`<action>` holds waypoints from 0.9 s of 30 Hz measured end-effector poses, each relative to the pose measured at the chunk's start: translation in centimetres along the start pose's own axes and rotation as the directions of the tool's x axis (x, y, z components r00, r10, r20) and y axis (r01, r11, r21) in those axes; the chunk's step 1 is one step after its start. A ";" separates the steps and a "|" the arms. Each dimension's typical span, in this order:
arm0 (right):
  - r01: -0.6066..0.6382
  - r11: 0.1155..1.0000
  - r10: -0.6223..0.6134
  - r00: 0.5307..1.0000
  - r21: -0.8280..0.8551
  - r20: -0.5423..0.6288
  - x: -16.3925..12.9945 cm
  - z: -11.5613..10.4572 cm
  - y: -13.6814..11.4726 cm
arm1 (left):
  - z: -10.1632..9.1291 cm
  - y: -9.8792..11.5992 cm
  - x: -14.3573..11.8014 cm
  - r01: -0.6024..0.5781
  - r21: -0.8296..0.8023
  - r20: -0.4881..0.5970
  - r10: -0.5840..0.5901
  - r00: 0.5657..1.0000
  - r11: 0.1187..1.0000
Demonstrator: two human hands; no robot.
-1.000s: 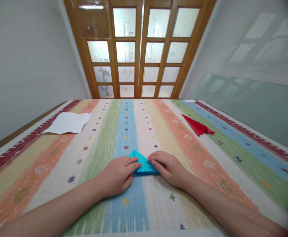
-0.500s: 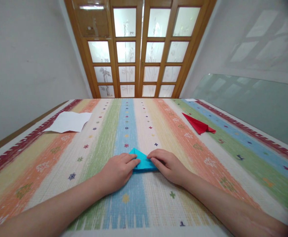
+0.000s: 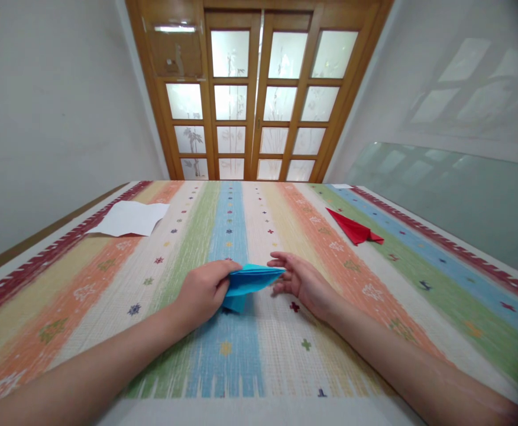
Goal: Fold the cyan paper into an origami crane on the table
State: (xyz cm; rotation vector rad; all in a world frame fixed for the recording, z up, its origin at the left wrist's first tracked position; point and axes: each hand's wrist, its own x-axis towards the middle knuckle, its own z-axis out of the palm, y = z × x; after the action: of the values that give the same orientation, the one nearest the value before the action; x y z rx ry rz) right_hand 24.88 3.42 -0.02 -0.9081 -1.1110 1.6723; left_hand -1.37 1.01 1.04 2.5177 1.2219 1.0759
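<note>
So you had the blue paper [image 3: 253,282] pinched in your left hand [image 3: 204,291], thumb on the near side, layered edges facing up and a flap poking down below. It was front and center over the striped cloth [image 3: 188,355], though I couldn't tell if it touched down. Your right hand [image 3: 302,285] wasn't gripping anything, fingers loose and spread right by the paper's pointy end; couldn't tell if they touched. The white sheet [image 3: 130,218] lay farther off to your left, the red paper [image 3: 355,228] off to your right.
</note>
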 end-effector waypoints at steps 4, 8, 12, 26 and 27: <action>-0.246 0.957 0.213 0.956 0.155 0.202 -0.6 1.2 -0.2 | -0.5 1.5 0.0 0.065 -0.192 -0.023 -0.071 0.997 0.979; -0.374 0.911 0.296 0.886 0.175 0.357 -1.1 2.1 -0.2 | -0.6 2.8 0.3 0.176 -0.353 -0.015 -0.193 0.981 0.919; -0.446 0.858 0.330 0.859 0.256 0.392 -1.2 2.2 -0.1 | -0.1 2.8 0.3 0.289 -0.502 0.030 -0.317 0.948 0.815; -0.459 0.837 0.365 0.874 0.298 0.322 -1.5 2.3 1.0 | 0.5 2.5 -0.1 0.302 -0.476 0.058 -0.313 0.948 0.826; -0.463 0.836 0.367 0.870 0.293 0.328 -1.5 2.3 0.9 | 0.6 2.4 -0.2 0.303 -0.476 0.047 -0.320 0.946 0.826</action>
State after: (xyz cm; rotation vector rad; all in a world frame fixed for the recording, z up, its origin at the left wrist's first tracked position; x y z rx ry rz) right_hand 22.98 1.17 0.00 -0.7351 -0.7483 2.3272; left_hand 0.48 -0.62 1.54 1.8607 1.1482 1.1657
